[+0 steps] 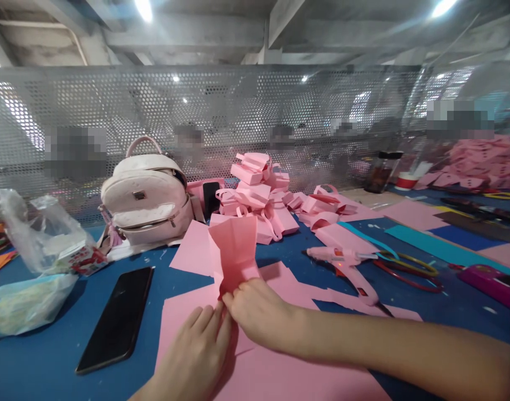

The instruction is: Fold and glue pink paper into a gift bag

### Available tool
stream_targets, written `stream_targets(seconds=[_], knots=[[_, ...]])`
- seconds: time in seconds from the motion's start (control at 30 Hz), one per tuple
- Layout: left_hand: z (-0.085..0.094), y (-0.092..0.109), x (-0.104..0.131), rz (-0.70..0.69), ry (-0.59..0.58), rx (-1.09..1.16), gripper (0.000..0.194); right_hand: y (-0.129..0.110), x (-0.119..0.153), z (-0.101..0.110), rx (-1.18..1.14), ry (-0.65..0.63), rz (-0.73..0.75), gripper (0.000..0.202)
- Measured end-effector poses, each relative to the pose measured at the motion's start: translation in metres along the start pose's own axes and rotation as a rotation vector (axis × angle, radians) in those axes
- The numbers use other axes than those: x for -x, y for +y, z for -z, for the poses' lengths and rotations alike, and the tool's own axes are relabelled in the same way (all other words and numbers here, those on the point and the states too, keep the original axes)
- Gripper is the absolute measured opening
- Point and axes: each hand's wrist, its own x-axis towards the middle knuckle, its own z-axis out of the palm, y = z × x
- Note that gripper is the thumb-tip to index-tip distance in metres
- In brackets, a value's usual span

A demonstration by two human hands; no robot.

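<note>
A folded pink paper piece [235, 250] stands upright above flat pink sheets [280, 373] on the blue table. My right hand [261, 312] pinches its lower edge from the right. My left hand [196, 351] presses the same bottom fold from the left, fingertips touching the paper just beside the right hand's fingers. The bottom of the fold is hidden behind both hands.
A black phone [119, 317] lies at left, next to plastic bags [38, 245]. A pale backpack [146, 197] and a pile of folded pink paper baskets [259, 192] stand behind. A pink glue gun [347, 262] and scissors [409, 270] lie at right. A perforated metal screen [238, 111] closes the back.
</note>
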Motion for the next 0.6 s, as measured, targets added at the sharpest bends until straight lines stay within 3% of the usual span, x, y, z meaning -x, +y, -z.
stream_targets(seconds=[0.6], knots=[[0.001,0.000,-0.003,0.003,0.115,-0.037,0.037,-0.008,0.020,-0.025,0.174,0.086,0.048,0.021]])
